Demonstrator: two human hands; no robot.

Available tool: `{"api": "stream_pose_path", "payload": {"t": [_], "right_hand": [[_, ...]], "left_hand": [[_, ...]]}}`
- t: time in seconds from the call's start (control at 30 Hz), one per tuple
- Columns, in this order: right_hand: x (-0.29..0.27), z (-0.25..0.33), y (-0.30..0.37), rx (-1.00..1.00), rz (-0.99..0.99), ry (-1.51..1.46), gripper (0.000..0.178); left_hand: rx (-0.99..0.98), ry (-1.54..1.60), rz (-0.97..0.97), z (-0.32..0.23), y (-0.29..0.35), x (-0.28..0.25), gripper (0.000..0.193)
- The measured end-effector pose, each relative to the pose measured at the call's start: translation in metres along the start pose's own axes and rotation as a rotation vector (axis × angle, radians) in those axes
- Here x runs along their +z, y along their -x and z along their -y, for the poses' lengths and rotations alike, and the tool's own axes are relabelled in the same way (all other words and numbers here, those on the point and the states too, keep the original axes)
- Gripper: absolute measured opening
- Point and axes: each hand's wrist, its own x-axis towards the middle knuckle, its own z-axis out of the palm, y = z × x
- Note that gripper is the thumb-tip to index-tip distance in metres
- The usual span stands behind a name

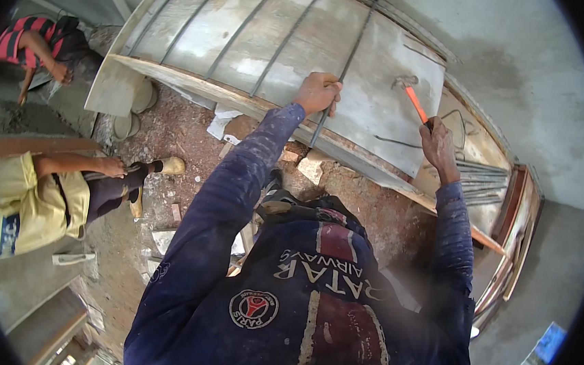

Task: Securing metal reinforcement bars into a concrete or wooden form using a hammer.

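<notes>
My left hand (318, 93) is closed round a steel reinforcing bar (357, 43), which lies across a grey, stained formwork board (384, 56) and sticks out past its near edge. In my right hand (439, 147) is a claw hammer (417, 104) with an orange handle, gripped low on the handle. Its metal head is raised over the board, apart from the bar. Several similar bars (289, 38) lie roughly parallel across the board to the left.
Bent rods (394, 142) and a bundle of short bars (480, 183) lie at the right. A wooden plank (197, 82) edges the board. Rubble (310, 170) covers the floor below. Two other people, one in yellow (58, 195), one in red-and-black stripes (35, 42), are on the left.
</notes>
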Motion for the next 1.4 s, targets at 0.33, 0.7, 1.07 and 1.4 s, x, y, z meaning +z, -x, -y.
{"api": "stream_pose_path", "payload": {"t": [0.33,0.7,1.07,1.4], "right_hand": [[-0.022,0.109,0.129,0.011,0.147,0.029,0.035],[-0.003,0.129,0.172,-0.102,0.165,-0.004,0.034],[-0.004,0.146,0.192,-0.132,0.3,-0.013,0.036],[0.026,0.146,0.203,-0.316,0.234,-0.037,0.034]], "left_hand": [[0.029,0.011,0.057,0.005,-0.001,0.0,0.024],[0.067,-0.01,0.048,0.01,-0.003,0.002,0.033],[0.048,0.035,0.034,0.004,0.003,-0.002,0.038],[0.081,0.003,0.036,0.009,-0.003,-0.002,0.047]]}}
